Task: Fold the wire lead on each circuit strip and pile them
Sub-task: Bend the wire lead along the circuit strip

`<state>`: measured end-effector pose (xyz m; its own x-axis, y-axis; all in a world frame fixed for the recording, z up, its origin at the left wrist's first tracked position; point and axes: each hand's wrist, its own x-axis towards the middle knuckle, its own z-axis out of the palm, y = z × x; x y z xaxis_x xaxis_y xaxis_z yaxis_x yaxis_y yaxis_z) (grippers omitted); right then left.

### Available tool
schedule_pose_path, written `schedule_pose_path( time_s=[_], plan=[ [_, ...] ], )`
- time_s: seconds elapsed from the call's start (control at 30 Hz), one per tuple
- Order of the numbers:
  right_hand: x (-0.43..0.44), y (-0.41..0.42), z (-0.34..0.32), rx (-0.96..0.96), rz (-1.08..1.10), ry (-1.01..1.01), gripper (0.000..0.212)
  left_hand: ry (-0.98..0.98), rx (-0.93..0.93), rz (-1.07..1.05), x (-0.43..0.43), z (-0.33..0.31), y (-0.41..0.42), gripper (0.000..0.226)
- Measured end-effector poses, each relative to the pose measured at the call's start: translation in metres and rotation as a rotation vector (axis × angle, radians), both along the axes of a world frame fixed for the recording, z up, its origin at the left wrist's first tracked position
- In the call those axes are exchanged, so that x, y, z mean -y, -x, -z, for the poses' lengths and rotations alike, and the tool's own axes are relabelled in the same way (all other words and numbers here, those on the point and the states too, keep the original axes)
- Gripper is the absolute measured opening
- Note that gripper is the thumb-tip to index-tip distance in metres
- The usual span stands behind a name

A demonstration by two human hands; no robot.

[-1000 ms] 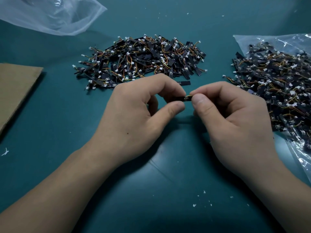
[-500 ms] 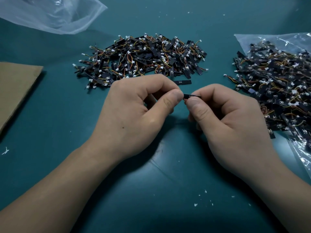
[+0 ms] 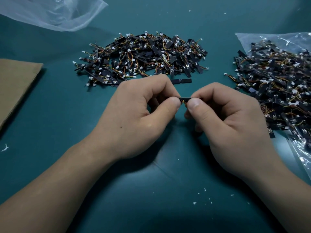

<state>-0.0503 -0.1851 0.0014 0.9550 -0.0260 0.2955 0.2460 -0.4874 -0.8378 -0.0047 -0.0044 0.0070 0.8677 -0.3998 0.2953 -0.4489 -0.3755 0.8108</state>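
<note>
1. I am holding one strip (image 3: 185, 98) level between both hands, just above the mat (image 3: 151, 190).
2. My left hand (image 3: 134, 115) is pinching its left end, thumb and forefinger curled tight.
3. My right hand (image 3: 232, 118) is pinching the right end the same way; the orange wire (image 3: 183, 103) is peeking out below, between my thumbs.
4. The pile (image 3: 143, 54) is lying beyond my left hand, a loose strip (image 3: 182, 80) beside its near edge.
5. A second heap (image 3: 277, 84) is sitting on a clear bag (image 3: 252, 39) to my right; cardboard (image 3: 16, 81) is lying at left.
</note>
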Motion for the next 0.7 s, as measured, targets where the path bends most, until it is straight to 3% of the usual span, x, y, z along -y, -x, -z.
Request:
schedule_pose_path(
  time_s=[0.7],
  plan=[
    [0.0002, 0.0013, -0.0008, -0.019, -0.022, 0.032, 0.022, 0.027, -0.023, 0.091, -0.0021, -0.0029, 0.0016, 0.011]
  ],
)
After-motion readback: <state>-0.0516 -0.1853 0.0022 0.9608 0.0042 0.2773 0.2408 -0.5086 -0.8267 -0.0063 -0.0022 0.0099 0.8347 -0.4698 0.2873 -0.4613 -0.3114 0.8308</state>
